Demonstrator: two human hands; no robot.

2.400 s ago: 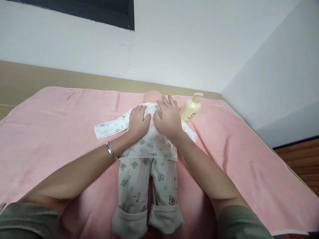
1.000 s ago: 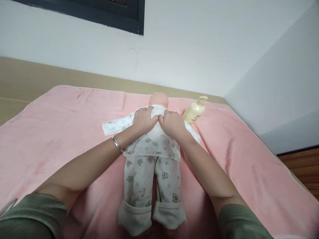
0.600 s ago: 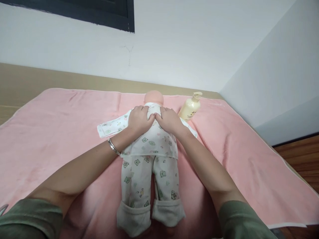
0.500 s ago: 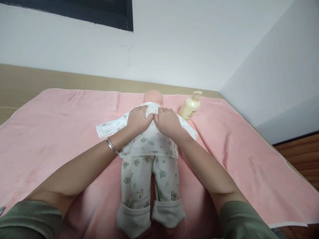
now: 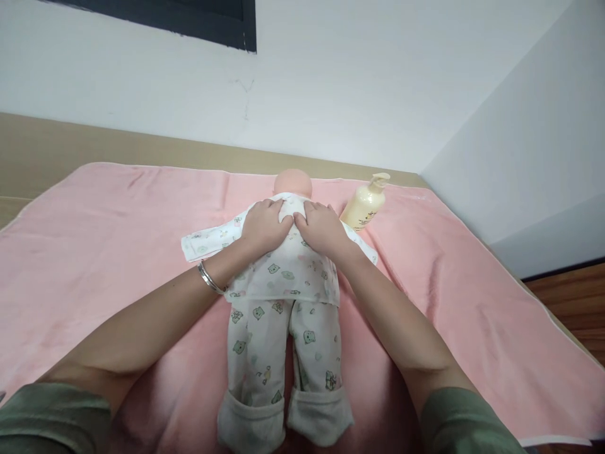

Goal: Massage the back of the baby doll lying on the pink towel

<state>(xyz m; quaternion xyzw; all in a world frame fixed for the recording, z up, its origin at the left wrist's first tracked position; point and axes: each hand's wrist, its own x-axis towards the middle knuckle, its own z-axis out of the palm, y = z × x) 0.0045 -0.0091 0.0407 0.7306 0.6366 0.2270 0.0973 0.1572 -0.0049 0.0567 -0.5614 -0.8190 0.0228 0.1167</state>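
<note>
A baby doll point(image 5: 283, 277) in a white top and trousers with small animal prints lies stretched out with its bald head point(image 5: 293, 181) at the far end. Its face does not show. My left hand point(image 5: 265, 226), a silver bangle on its wrist, rests flat on the left side of the doll's upper torso. On the other side, my right hand point(image 5: 322, 228) lies palm down, its fingers pointing toward the doll's head. The two thumbs nearly meet at the middle. Neither hand grasps anything.
Beneath the doll spreads a pink blanket point(image 5: 118, 252) on a wooden surface point(image 5: 70, 137). A cream pump bottle point(image 5: 365, 205) stands just right of the doll's shoulder. White walls point(image 5: 340, 88) rise behind and to the right.
Both hands stay on the doll's upper torso; the right hand has shifted very slightly to the right. The camera view has moved a little.
</note>
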